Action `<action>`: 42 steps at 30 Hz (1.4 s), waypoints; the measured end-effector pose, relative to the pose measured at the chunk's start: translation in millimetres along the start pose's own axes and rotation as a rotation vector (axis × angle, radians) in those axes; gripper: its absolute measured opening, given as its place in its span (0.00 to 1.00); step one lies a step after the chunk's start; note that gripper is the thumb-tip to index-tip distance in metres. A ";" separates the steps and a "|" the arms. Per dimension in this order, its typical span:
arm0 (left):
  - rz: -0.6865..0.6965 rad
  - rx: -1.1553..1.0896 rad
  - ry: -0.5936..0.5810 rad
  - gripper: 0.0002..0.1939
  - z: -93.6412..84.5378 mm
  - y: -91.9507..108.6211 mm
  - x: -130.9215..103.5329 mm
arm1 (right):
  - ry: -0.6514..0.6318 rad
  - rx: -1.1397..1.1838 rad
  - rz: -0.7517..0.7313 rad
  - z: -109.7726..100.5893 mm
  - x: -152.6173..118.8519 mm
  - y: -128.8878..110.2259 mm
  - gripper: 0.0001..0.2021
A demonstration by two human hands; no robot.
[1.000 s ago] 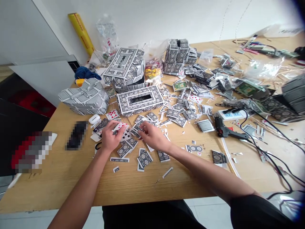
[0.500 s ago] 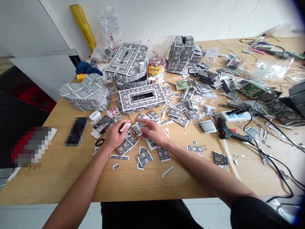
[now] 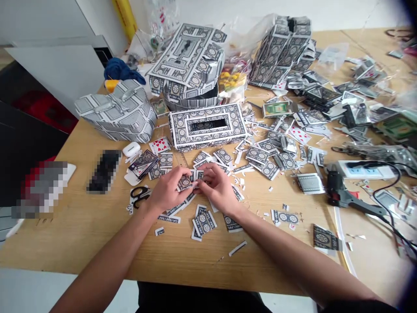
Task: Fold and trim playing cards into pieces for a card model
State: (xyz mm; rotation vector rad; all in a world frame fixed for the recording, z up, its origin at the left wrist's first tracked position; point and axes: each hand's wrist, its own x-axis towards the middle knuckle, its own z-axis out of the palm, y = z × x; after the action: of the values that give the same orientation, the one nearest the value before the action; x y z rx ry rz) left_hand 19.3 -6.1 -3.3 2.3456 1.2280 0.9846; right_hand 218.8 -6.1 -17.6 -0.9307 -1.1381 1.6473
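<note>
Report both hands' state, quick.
Left hand: closed, holding a patterned card.
Right hand: fingers curled by that card's edge; whether it grips anything cannot be told.

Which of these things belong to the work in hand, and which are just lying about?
Seemingly part of the work:
patterned card in the left hand, right hand at its edge
cut card pieces
black scissors, perhaps
glue gun, perhaps

Probably just lying about:
white case
blue bundle
yellow roll
</note>
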 end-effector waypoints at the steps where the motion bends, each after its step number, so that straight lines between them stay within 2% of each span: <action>1: -0.004 0.002 0.005 0.13 2.2 -0.2 -0.3 | 0.006 -0.016 -0.005 -0.2 -0.1 0.2 0.18; 9: 0.025 0.026 -0.038 0.22 10.8 -4.2 -2.8 | 0.043 -0.108 -0.015 -0.8 2.2 0.8 0.15; 12: 0.046 0.050 -0.086 0.16 7.3 -7.0 6.6 | 0.045 -0.218 -0.041 -6.1 10.2 -2.1 0.13; 15: 0.041 0.078 -0.163 0.08 5.1 -15.0 21.4 | -0.022 -0.286 -0.083 -14.2 22.3 -6.9 0.13; 19: 0.042 0.042 -0.148 0.06 8.6 -25.3 34.8 | -0.018 -0.446 -0.133 -21.7 31.5 -11.4 0.12; 23: 0.032 -0.020 -0.149 0.06 9.3 -26.2 34.1 | -0.005 -0.530 -0.154 -23.0 29.8 -11.3 0.13; 33: -0.171 -0.209 -0.155 0.03 -0.9 -27.5 36.5 | 0.041 -0.289 -0.064 -22.5 32.5 -7.1 0.12; 39: -0.287 -0.246 -0.108 0.05 1.7 -31.4 34.5 | 0.096 -0.196 -0.011 -23.2 34.0 -5.3 0.16; 42: -0.331 -0.265 -0.069 0.11 4.4 -33.3 32.7 | 0.099 -0.182 -0.014 -24.0 33.5 -5.5 0.14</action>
State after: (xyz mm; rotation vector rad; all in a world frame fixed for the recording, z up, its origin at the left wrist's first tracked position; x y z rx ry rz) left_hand 15.5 40.1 -10.9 1.8847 1.3144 0.8847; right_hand 231.8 33.1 -22.3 -1.1042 -1.2379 1.4874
